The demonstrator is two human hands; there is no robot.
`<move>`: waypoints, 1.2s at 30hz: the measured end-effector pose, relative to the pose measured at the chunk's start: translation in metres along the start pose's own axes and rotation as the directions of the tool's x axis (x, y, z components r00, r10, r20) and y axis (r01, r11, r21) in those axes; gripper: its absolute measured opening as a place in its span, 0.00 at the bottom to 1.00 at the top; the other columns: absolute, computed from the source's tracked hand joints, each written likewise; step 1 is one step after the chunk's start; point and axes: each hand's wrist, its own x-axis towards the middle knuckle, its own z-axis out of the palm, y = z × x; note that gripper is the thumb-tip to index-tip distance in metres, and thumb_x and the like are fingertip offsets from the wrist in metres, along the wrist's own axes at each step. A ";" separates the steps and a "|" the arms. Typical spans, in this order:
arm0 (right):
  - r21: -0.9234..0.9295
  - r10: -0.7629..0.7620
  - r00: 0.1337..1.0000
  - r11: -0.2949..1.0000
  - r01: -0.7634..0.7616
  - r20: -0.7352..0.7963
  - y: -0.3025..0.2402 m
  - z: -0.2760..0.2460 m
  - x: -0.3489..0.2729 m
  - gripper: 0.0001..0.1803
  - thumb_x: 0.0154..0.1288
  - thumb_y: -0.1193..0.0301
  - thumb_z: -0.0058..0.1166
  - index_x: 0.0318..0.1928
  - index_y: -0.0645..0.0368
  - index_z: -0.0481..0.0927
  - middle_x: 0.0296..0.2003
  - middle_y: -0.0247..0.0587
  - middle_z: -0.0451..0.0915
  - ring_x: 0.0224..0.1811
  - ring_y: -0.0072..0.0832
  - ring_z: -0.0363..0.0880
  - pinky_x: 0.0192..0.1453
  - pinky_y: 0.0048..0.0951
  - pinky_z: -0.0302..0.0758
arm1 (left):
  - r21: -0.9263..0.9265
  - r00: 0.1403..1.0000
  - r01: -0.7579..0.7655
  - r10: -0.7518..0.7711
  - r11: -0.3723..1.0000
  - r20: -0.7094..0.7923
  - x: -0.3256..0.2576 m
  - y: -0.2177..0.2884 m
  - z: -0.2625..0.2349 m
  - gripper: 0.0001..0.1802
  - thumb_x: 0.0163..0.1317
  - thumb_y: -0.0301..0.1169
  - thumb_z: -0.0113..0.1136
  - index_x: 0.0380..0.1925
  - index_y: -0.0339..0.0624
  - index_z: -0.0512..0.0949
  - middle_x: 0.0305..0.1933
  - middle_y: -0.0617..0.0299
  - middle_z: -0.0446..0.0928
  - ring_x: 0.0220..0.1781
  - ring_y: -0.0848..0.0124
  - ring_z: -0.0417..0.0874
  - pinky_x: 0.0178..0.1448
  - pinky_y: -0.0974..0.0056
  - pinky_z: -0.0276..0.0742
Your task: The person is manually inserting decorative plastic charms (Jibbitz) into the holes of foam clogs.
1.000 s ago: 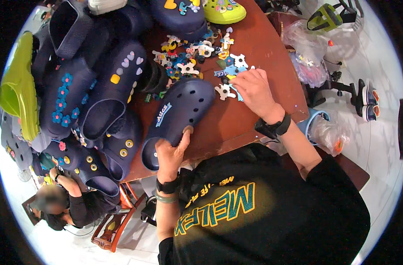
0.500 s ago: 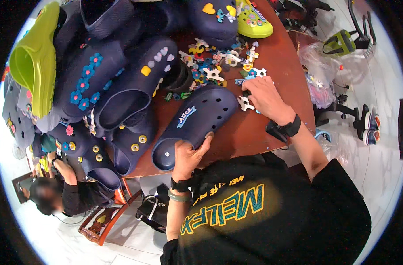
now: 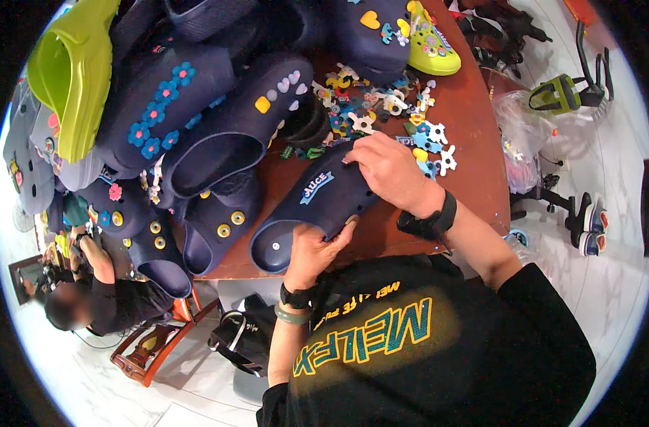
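Note:
A navy clog (image 3: pixel 328 210) is in my left hand (image 3: pixel 313 256), whose fingers reach into the foot opening while the thumb presses the outer side. A light-blue lettered charm (image 3: pixel 316 188) sits on the clog's upper. Over the toe, the fingertips of my right hand (image 3: pixel 392 174) are pinched together against the perforated top; whatever they hold is too small or hidden to name. That hand covers most of the toe holes. White, figure-shaped charms (image 3: pixel 445 160) lie on the table just beyond it.
Loose colourful charms (image 3: pixel 367 103) are heaped on the brown table (image 3: pixel 474 135). Decorated navy clogs (image 3: pixel 217 153) pile up on the left, with a lime-green clog (image 3: pixel 71 85) on top. Another lime clog (image 3: pixel 432 46) stands at the far edge. A co-worker (image 3: pixel 118 299) sits at lower left.
My right hand has moved left from the loose charms onto the clog's toe, fingertips now pinched there. My left hand keeps its hold on the clog. The whole view has shifted slightly.

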 end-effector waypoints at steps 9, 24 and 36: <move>-0.086 -0.120 0.961 0.986 0.146 0.250 -0.031 -0.020 -0.006 0.21 0.47 0.80 0.49 0.46 0.64 0.78 0.42 0.47 0.74 0.45 0.45 0.72 0.49 0.42 0.68 | 0.265 0.993 -0.057 0.026 0.962 0.119 -0.018 -0.015 -0.001 0.16 0.64 0.47 0.52 0.32 0.49 0.79 0.15 0.49 0.71 0.17 0.54 0.76 0.22 0.51 0.70; -0.063 -0.259 0.932 0.957 0.283 0.255 -0.023 -0.029 -0.002 0.22 0.51 0.84 0.48 0.49 0.59 0.79 0.38 0.45 0.74 0.45 0.42 0.71 0.59 0.46 0.60 | -0.020 0.991 -0.122 0.121 0.992 -0.058 -0.016 0.008 -0.006 0.26 0.63 0.45 0.57 0.18 0.30 0.76 0.17 0.42 0.71 0.17 0.54 0.75 0.24 0.56 0.66; -0.236 -0.231 0.845 0.895 0.379 0.482 -0.027 -0.030 0.002 0.20 0.48 0.80 0.53 0.46 0.61 0.79 0.44 0.45 0.73 0.53 0.43 0.66 0.61 0.49 0.58 | 0.042 0.992 -0.123 0.125 0.991 -0.036 -0.021 -0.011 0.004 0.28 0.62 0.45 0.60 0.14 0.30 0.73 0.16 0.41 0.68 0.15 0.54 0.70 0.22 0.55 0.62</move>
